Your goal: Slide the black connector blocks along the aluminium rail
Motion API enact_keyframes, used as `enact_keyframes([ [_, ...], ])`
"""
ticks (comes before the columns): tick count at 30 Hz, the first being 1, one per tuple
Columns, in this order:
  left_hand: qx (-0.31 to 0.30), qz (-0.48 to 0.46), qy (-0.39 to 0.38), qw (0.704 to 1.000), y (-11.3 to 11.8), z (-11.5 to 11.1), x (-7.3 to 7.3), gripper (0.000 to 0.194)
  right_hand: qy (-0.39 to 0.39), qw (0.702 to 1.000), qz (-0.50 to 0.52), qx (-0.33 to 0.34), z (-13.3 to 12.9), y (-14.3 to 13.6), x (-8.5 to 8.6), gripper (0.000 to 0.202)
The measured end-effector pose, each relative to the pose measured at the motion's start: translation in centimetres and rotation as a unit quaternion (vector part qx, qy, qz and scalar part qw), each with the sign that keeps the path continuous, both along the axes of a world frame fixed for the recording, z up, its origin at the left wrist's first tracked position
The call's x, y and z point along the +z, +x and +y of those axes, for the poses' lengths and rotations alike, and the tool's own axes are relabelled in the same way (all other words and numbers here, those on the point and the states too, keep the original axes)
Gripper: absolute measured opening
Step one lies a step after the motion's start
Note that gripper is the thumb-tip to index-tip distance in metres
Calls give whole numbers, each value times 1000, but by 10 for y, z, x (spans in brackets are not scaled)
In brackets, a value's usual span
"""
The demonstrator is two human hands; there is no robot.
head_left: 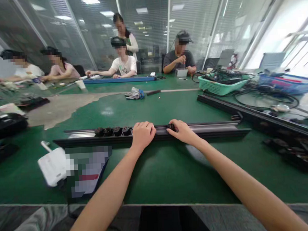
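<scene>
A long black rail [211, 130] lies across the green table [157, 170], parallel to its near edge and about midway between near and far edges. Both hands rest on it near its middle.

The left hand [142, 134] is curled into a loose fist over the rail's near lip, fingers folded down and pressing on the rail; whether anything is held inside the fist cannot be told. Just to its left, four black round sockets [113, 131] sit side by side in the rail's channel, touching or nearly so.

The right hand [182, 131] lies flat and slanted, fingers closed together, with fingertips on a small black piece [170, 127] in the channel. It looks like another socket, set apart from the row of four, with the left hand between them. Whether the fingers pinch it or only press it is not clear.

Judging by this, the rail is partly filled: four sockets are seated at left of centre, a fifth is being handled, and the long stretch of channel toward the rail's right end shows bare metal, so most of the length is left to fill.

Toward the table's right edge lie a second rail [246, 112], cables and a green basket [219, 86]. Near the left front corner sits a white box [53, 166]. Other people work along the far edge.
</scene>
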State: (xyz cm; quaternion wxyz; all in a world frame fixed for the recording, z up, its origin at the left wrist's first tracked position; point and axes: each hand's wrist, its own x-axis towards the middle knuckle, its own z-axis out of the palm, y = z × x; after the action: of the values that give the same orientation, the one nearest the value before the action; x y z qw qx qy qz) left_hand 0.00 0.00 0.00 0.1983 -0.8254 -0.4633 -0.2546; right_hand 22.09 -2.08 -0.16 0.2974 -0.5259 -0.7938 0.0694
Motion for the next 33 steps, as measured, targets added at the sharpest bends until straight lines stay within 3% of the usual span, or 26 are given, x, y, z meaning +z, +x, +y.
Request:
enact_keyframes([
  [25, -8, -22, -16, 1000, -1, -4, 1, 29, 43, 996, -55, -54, -15, 3, 5, 24],
  [33, -5, -20, -16, 1000, -1, -4, 0, 29, 58, 994, -39, -84, -14, 0, -4, 30],
])
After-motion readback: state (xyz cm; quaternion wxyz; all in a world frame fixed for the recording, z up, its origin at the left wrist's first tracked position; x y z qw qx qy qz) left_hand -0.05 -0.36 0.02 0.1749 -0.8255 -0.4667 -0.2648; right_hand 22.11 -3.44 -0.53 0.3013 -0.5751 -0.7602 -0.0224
